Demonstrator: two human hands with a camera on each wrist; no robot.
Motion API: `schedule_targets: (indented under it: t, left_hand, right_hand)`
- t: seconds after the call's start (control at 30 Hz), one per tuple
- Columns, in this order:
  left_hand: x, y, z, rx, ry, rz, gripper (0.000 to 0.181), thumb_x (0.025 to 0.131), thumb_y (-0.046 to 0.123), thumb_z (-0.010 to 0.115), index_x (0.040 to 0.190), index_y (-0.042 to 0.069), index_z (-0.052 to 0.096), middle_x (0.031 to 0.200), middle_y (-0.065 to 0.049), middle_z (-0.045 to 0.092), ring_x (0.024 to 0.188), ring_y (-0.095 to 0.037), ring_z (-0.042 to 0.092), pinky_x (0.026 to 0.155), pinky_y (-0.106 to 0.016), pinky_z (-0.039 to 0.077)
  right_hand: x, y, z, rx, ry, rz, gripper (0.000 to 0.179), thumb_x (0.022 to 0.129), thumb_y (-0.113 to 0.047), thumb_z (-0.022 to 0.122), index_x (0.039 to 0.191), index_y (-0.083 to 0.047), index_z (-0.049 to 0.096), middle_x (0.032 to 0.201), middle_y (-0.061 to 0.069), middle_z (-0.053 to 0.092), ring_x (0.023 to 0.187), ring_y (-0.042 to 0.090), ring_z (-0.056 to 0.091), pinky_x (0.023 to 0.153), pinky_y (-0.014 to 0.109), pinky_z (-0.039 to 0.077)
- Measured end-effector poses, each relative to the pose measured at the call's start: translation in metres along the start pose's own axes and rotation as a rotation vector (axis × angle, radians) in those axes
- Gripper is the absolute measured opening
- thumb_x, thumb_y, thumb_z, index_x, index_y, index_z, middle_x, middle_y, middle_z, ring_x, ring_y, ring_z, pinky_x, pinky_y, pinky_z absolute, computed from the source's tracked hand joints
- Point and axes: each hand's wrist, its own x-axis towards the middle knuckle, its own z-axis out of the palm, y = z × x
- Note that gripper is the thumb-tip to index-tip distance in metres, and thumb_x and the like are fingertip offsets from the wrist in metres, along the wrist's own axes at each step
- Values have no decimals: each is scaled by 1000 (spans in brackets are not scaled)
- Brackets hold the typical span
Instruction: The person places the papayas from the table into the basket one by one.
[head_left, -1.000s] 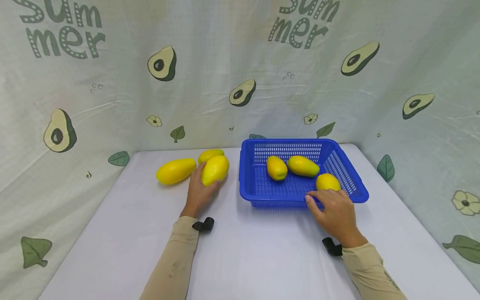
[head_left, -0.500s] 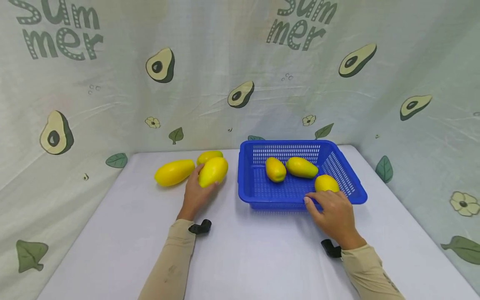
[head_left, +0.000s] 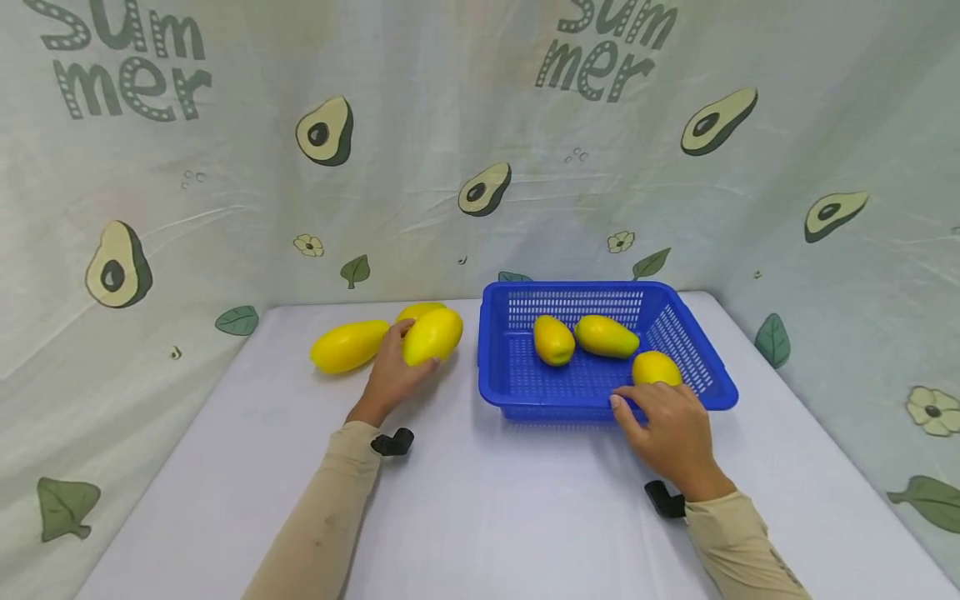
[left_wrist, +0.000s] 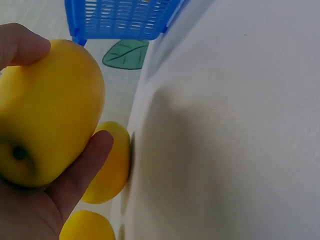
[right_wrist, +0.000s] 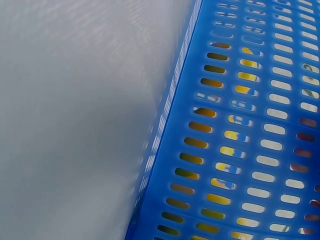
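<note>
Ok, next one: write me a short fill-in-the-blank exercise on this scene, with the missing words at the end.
1. The left hand grips a fruit whose colour is ____.
2. In the head view, the basket holds ____ fruits.
3. Outside it, besides the gripped one, ____ others lie on the table.
4. At the basket's near rim is the person's ____ hand.

Missing words: yellow; three; two; right
</note>
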Motion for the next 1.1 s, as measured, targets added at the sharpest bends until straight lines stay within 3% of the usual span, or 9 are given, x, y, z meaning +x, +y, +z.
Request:
schedule_targets:
  t: [0.33, 0.6, 1.1]
  left_hand:
    - [5, 15, -18, 68, -64, 1, 86, 85, 32, 72, 157, 16, 29, 143, -16, 38, 117, -32, 44, 99, -54, 39]
    - [8, 27, -22, 33, -73, 10, 83, 85, 32, 73, 156, 18, 33, 149, -6, 44, 118, -28, 47, 102, -53, 39]
    - [17, 53, -27, 26, -162, 16, 81, 86, 35, 74, 155, 23, 34, 148, -1, 46, 116, -28, 49, 100, -52, 42]
  right_hand:
    - [2, 0, -1, 2, 5, 0, 31, 91, -32, 62, 91, -4, 76, 83, 9, 73, 74, 30, 69, 69, 48, 49]
    - [1, -1, -1, 1, 14, -3, 33, 91, -33, 61, 90, -4, 76, 81, 10, 73, 73, 30, 68, 69, 49, 49]
    - [0, 0, -1, 2, 20, -7, 36, 93, -37, 58, 90, -5, 76, 81, 9, 73, 73, 29, 68, 69, 48, 49]
